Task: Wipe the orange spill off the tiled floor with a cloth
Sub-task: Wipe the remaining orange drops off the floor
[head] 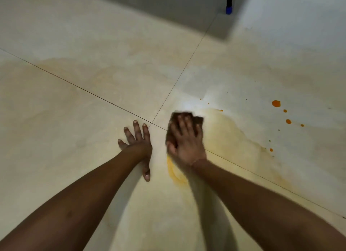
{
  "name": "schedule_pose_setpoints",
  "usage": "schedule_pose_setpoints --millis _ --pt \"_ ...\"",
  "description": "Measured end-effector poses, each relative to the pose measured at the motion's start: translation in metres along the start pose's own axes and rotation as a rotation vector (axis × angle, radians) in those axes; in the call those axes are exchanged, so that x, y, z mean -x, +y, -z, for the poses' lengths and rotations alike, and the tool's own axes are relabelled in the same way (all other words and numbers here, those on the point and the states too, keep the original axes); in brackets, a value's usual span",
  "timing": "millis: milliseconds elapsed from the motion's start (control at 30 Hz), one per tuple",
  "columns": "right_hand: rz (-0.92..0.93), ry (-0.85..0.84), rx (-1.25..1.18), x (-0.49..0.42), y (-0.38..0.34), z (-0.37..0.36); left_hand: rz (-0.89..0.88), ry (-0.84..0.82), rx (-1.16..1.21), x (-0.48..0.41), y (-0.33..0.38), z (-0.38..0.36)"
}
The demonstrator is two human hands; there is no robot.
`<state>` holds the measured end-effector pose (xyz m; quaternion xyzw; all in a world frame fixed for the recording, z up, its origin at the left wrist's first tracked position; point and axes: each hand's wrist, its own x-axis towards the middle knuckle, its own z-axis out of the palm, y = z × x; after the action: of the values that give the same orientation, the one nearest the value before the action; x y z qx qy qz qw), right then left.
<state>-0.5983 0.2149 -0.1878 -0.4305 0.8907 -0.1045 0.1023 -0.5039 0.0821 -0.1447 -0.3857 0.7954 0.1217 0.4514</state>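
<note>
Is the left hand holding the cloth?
No, the left hand lies flat on the tile; the right hand presses the cloth.

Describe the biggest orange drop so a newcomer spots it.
Start at the right hand pressing the dark cloth on the tiled floor. Well to its right lies a chain of orange drops. Take the topmost one: clearly the largest.

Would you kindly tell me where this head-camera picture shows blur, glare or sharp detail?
Head view: the right hand and the dark brown cloth beneath it are motion-blurred. The left hand, flat on the cream tiled floor, is sharper. In the same view, a white glare patch lies just beyond the cloth, and the orange drops at the right look crisp.
</note>
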Motion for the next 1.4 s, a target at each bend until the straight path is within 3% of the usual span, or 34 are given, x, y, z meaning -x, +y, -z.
schedule_pose_setpoints --millis 67,167,200,267,333,367,467,567,633,733,767,900,967,1000,1100,1133,1233,1300,1333,1400 --pt "0.238 -0.086 -0.025 0.074 -0.016 -0.009 -0.028 0.012 0.009 0.005 -0.004 0.001" --pt "0.403 -0.142 0.012 0.143 0.027 0.004 -0.076 0.017 -0.012 0.01 -0.01 0.001" --pt "0.394 -0.112 0.053 0.132 0.041 0.004 -0.079 0.017 -0.01 0.011 -0.011 0.001" --pt "0.203 -0.034 0.072 0.078 0.043 0.003 -0.08 0.018 -0.002 0.009 -0.011 0.001" --pt "-0.009 -0.016 0.011 0.035 0.009 0.0 -0.077 0.029 0.013 0.006 -0.008 -0.002" --pt "0.007 0.006 -0.007 0.039 -0.007 -0.007 -0.08 0.034 0.018 0.005 -0.007 -0.002" --pt "0.332 -0.13 -0.031 0.12 -0.016 -0.013 -0.101 0.05 0.015 0.008 -0.011 -0.002" --pt "0.47 -0.161 0.038 0.149 0.03 0.001 -0.118 0.041 0.006 0.01 -0.013 0.0" --pt "0.357 -0.109 0.056 0.1 0.03 -0.001 -0.111 0.042 -0.001 0.009 -0.014 -0.001" --pt "0.047 -0.056 -0.03 0.043 -0.01 -0.002 -0.101 0.056 0.008 0.004 -0.012 -0.004" --pt "0.071 -0.051 -0.044 0.053 -0.02 -0.008 -0.096 0.065 0.017 0.004 -0.012 -0.004" --pt "0.513 -0.265 -0.018 0.156 -0.01 -0.007 -0.094 0.059 0.019 0.003 -0.011 -0.005" --pt "0.6 -0.198 0.051 0.125 0.011 -0.006 -0.076 0.065 0.018 0.004 -0.01 -0.004" --pt "0.54 -0.135 0.072 0.093 0.013 -0.005 -0.068 0.071 0.021 0.003 -0.01 -0.004" --pt "0.044 -0.063 -0.009 0.028 -0.009 0.003 -0.069 0.068 0.041 0.0 -0.009 -0.006" --pt "0.037 -0.04 -0.024 0.043 -0.018 -0.005 -0.069 0.073 0.04 0.0 -0.009 -0.005" --pt "0.478 -0.201 -0.042 0.151 -0.033 -0.018 -0.073 0.086 0.027 0.003 -0.011 -0.005" --pt "0.651 -0.246 -0.007 0.155 -0.002 -0.01 -0.088 0.074 0.04 0.005 -0.012 -0.004" --pt "0.645 -0.173 0.032 0.131 0.011 -0.011 -0.09 0.068 0.051 0.005 -0.012 -0.004" --pt "0.306 -0.049 0.053 0.054 0.023 -0.004 -0.093 0.062 0.048 0.003 -0.014 -0.004"
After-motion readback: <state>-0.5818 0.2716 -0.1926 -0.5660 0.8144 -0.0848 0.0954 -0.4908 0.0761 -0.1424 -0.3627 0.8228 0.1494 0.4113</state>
